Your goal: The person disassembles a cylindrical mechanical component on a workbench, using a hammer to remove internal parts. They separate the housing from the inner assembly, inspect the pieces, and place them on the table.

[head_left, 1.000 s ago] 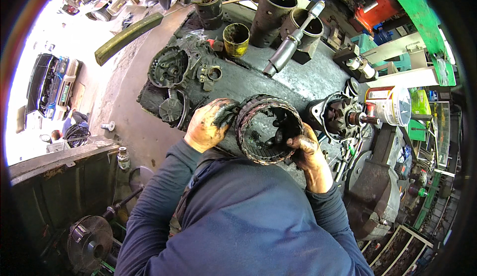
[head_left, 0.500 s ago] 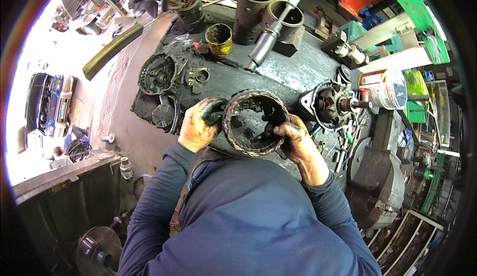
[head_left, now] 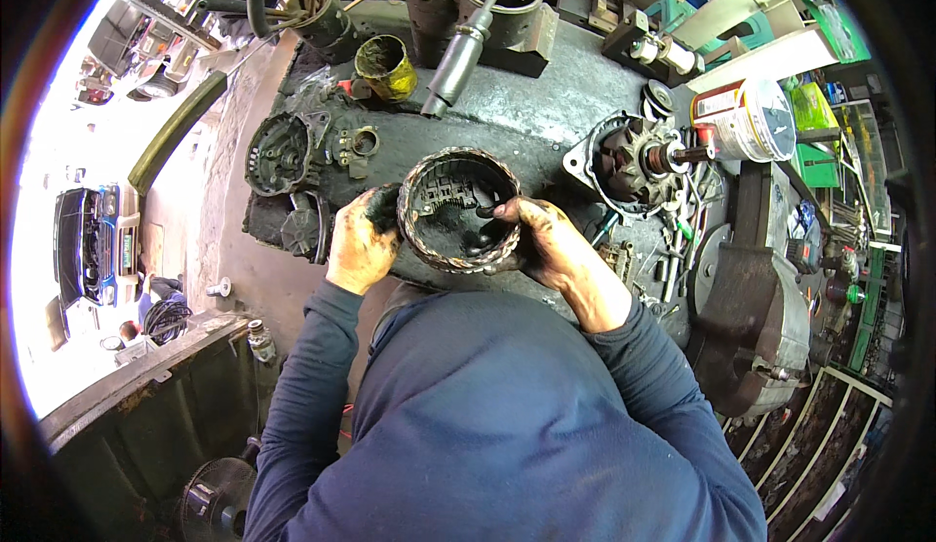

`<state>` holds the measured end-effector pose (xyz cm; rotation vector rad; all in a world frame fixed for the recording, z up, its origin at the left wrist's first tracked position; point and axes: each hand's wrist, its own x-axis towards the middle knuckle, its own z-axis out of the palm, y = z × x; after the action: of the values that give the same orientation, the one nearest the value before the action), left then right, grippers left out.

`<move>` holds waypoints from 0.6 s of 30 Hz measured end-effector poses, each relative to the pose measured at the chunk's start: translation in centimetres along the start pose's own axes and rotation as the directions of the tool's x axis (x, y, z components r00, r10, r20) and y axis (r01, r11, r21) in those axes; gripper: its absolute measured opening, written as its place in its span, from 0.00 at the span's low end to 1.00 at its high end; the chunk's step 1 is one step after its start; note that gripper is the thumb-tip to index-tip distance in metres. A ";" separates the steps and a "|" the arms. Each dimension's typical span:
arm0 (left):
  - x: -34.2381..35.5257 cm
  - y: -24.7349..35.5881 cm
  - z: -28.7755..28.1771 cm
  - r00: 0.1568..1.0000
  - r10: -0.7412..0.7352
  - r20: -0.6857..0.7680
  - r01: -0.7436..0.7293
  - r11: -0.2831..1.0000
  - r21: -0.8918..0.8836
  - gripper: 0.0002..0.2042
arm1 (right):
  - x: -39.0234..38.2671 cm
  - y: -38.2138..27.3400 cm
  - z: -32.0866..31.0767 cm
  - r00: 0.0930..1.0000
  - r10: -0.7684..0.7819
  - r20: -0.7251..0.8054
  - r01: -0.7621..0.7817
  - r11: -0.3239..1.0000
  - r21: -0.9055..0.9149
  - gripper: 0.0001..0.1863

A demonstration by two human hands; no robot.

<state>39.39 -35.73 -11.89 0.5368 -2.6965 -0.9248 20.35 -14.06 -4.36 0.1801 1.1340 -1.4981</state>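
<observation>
Both hands hold an alternator stator (head_left: 466, 262), a blackened ring with copper-coloured windings around its edge, above the near side of the workbench. My left hand (head_left: 359, 242) grips its left side, fingers dark with grease. My right hand (head_left: 561, 250) clasps the right side, its thumb over the rim and the other fingers mostly hidden. A comb-like metal piece (head_left: 450, 194) shows within the ring's opening; I cannot tell whether it lies inside or behind. To the right, an alternator rotor (head_left: 634, 160) sits in its housing, shaft pointing right.
Left on the bench (head_left: 546, 103) lie an open end housing (head_left: 278, 155) and a small metal fitting (head_left: 358, 147). A yellow can (head_left: 386, 69), dark cups (head_left: 502, 11) and a metal cylinder on a rod (head_left: 456, 69) stand behind. A white bucket (head_left: 746, 121) and scattered wrenches (head_left: 673, 259) are at right.
The view has shifted, so the bench things sit higher and further left. The stator has tilted slightly in both hands, and my right thumb reaches further over its rim.
</observation>
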 end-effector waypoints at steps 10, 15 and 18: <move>-0.1 0.6 0.3 0.947 0.319 -0.029 -0.290 0.894 0.340 0.16 | 0.3 0.7 -0.9 0.999 -0.010 -0.034 0.011 1.000 0.014 0.07; -0.1 0.3 0.4 0.967 0.249 0.052 -0.252 0.915 0.316 0.17 | 0.2 1.3 -1.1 0.995 -0.086 -0.046 0.084 0.995 -0.049 0.05; -0.3 0.4 0.6 0.983 0.182 0.024 -0.183 0.955 0.234 0.19 | 0.0 1.5 -1.1 0.994 -0.101 -0.045 0.099 0.994 -0.041 0.06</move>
<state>39.33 -35.04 -12.15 0.3212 -2.8173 -0.5621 21.08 -13.04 -5.72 0.1345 1.2239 -1.5663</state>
